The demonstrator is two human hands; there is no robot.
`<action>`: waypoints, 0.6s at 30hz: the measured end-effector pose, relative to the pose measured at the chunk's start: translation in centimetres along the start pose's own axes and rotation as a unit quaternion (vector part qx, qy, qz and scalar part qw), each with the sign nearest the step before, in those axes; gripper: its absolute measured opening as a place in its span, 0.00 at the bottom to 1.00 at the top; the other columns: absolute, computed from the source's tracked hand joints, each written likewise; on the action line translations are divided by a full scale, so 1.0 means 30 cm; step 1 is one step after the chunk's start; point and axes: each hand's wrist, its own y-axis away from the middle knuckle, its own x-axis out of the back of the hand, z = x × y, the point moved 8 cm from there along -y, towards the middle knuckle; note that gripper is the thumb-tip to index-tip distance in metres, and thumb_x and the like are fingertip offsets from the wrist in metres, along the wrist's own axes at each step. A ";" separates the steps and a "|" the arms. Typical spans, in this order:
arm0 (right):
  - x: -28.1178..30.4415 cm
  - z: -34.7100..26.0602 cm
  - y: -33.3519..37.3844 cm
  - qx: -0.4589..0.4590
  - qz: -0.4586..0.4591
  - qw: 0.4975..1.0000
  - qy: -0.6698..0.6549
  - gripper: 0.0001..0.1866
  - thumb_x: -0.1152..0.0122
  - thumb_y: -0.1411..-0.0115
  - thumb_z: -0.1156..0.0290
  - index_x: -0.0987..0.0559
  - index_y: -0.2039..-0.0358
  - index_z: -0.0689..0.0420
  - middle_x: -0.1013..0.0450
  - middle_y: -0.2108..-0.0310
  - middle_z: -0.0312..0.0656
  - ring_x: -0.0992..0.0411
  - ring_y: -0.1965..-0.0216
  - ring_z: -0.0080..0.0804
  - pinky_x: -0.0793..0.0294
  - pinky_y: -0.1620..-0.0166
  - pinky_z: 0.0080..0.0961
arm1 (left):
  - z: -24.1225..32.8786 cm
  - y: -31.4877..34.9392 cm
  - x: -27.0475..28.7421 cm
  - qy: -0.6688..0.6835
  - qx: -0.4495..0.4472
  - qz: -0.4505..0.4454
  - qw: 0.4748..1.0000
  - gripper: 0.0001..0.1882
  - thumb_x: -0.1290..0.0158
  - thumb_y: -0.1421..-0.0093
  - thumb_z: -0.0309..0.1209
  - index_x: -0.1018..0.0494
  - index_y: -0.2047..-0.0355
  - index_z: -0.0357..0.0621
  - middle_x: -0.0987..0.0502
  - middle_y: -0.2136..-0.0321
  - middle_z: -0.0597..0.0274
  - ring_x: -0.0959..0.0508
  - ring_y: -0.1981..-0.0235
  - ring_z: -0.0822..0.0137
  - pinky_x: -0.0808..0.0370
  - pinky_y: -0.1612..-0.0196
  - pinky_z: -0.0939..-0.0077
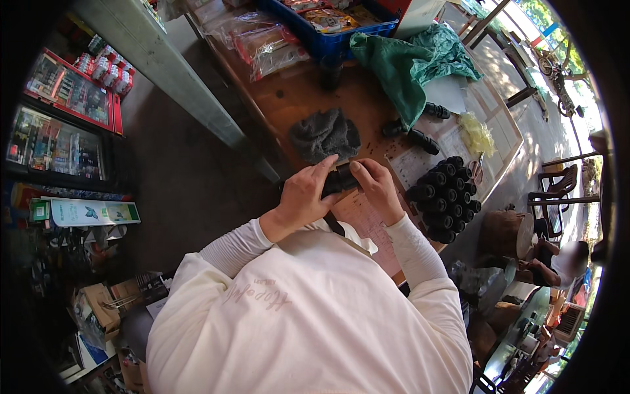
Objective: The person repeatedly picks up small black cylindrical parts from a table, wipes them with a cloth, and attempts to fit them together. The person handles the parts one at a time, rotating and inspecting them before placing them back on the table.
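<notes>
Both my hands hold one short black cylinder just above the near edge of the wooden table. My left hand wraps it from the left with fingers curled over the top. My right hand grips its right end. A dark grey cloth lies crumpled just beyond my hands. To the right, a cluster of several black cylinders stands packed together on a sheet of paper. Three more black cylinders lie loose farther back.
A green cloth is heaped at the back right, beside a blue crate of packets and clear bags. A yellow cloth lies at the table's right edge. Shelves of goods stand left; another person sits lower right.
</notes>
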 end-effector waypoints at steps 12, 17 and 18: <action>-0.141 -0.026 0.044 0.142 -0.021 0.984 -0.106 0.30 0.28 0.46 0.65 0.33 0.47 0.59 0.26 0.56 0.42 0.27 0.55 0.30 0.27 0.51 0.25 | -0.141 -0.008 -0.120 0.754 0.231 0.007 0.614 0.23 0.50 0.32 0.40 0.36 0.42 0.42 0.26 0.48 0.58 0.28 0.45 0.62 0.34 0.38 0.65; -0.085 -0.105 0.064 0.225 0.102 0.964 0.097 0.28 0.28 0.53 0.73 0.29 0.51 0.57 0.26 0.60 0.46 0.26 0.57 0.38 0.27 0.55 0.29 | -0.174 0.002 -0.069 0.659 0.255 0.004 0.708 0.24 0.42 0.38 0.41 0.34 0.47 0.43 0.25 0.56 0.61 0.22 0.55 0.67 0.24 0.50 0.70; -0.073 -0.111 0.070 0.239 0.107 0.957 0.122 0.27 0.28 0.52 0.73 0.29 0.52 0.57 0.26 0.60 0.46 0.26 0.58 0.38 0.27 0.55 0.29 | -0.195 0.006 -0.054 0.646 0.265 0.000 0.716 0.24 0.39 0.40 0.41 0.33 0.49 0.43 0.24 0.58 0.62 0.21 0.59 0.69 0.21 0.55 0.73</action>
